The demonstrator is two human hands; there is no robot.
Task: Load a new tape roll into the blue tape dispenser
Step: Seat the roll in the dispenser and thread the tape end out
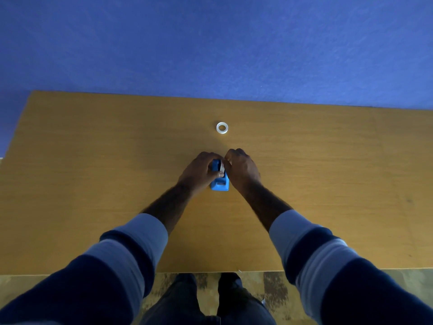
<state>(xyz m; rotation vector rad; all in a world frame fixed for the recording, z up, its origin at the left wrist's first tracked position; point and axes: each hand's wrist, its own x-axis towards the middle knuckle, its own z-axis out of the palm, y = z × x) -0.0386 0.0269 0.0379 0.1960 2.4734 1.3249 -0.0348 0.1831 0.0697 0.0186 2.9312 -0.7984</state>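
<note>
Dispenser: the blue tape dispenser (pixel 220 182) stands on the wooden table (pixel 93 160), near the middle, its cutter end toward the near edge.
Left hand: the left hand (pixel 199 173) wraps the dispenser's far left side, fingers curled against the body, thumb across the top.
Right hand: the right hand (pixel 242 170) has its fingertips pressed together on a pale piece (pixel 222 168) at the dispenser's top; roll or hub, I cannot tell which.
Ring: a white ring (pixel 222 127) lies flat farther back, well apart from both hands; spent core or fresh roll is unclear.
Risk: the small, smooth dispenser may slide or tip if the right hand pushes sideways while the left holds loosely.
Risk two: the pale piece could seat crooked, since the slot is hidden by the fingers.
Materials: glossy hard plastic body, boxy with rounded corners; matte wood-grain tabletop; thin round ring.
</note>
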